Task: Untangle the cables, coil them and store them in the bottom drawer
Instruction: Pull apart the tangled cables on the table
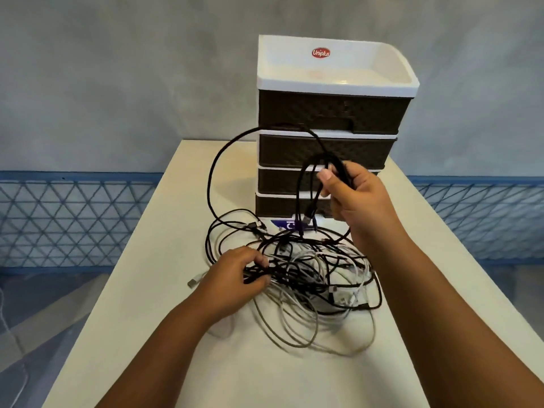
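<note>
A tangle of black and white cables [306, 287] lies on the cream table [164, 334] in front of a drawer unit [329, 119]. My right hand [356, 195] is raised above the pile and grips a black cable [215, 163], whose big loop arcs up to the left and whose plug ends hang below the hand. At the pile's left side, my left hand [235, 278] holds down several black strands with curled fingers. The bottom drawer [282, 206] is closed and partly hidden by my right hand.
The drawer unit has a white top tray [332, 69] and dark woven drawer fronts, all closed. A loose USB plug [193, 282] pokes out left of my left hand. A blue label [282, 224] lies under the unit. Blue mesh fencing [73, 219] runs behind the table.
</note>
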A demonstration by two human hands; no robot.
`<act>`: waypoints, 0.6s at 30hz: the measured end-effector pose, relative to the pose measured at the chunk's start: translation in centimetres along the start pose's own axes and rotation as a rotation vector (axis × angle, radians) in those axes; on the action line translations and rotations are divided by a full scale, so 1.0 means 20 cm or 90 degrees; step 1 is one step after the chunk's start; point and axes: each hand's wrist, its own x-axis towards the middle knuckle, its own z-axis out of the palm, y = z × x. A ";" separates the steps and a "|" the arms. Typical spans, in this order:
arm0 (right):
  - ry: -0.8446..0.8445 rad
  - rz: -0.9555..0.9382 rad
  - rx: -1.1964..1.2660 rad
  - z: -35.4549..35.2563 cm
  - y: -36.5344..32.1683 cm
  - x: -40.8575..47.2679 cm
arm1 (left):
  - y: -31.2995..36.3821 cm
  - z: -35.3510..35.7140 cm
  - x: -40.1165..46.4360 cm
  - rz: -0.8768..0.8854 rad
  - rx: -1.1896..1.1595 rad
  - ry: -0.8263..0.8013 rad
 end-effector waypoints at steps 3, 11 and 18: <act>0.002 -0.061 -0.006 -0.04 -0.11 -0.07 | 0.02 -0.01 -0.02 -0.001 -0.021 0.013; -0.041 -0.166 0.043 -0.22 -0.37 -0.33 | 0.33 -0.11 -0.08 -0.044 -0.196 0.333; -0.078 -0.130 0.051 -0.49 -0.42 -0.62 | 0.85 -0.11 -0.30 0.190 -0.064 0.617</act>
